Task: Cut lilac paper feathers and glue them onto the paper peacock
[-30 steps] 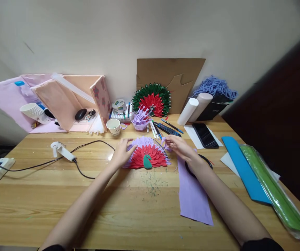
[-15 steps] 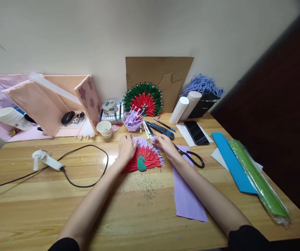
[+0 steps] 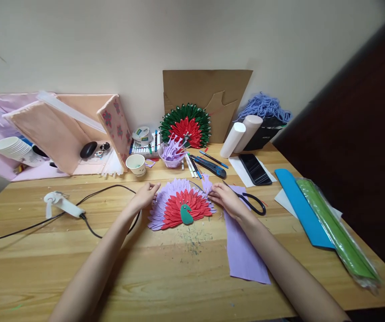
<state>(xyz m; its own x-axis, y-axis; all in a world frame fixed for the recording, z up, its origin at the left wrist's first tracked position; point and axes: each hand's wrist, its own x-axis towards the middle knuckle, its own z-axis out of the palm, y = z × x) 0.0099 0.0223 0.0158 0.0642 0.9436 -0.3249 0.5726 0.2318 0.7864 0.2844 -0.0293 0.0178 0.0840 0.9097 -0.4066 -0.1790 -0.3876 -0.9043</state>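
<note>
A paper peacock (image 3: 185, 203) lies on the table, with a green body, red inner feathers and a fringed purple outer fan. My left hand (image 3: 146, 197) is at the fan's left edge, fingers curled together; whether they grip the edge is hidden. Just right of the fan, my right hand (image 3: 226, 199) pinches a small purple paper piece (image 3: 207, 183) with a jagged top. Beneath my right wrist are a strip of purple crepe paper (image 3: 246, 255) and black-handled scissors (image 3: 254, 205).
Behind the peacock stand a bowl of purple scraps (image 3: 171, 161), a paper cup (image 3: 135, 165), markers and a utility knife (image 3: 212, 169). A glue gun (image 3: 63, 205) with its cord lies left. A phone (image 3: 255, 170) and a green roll (image 3: 336, 228) are right.
My left hand has drawn back leftward off the fan, uncovering its left side. My right hand still holds the purple piece, now seen more fully beside the fan.
</note>
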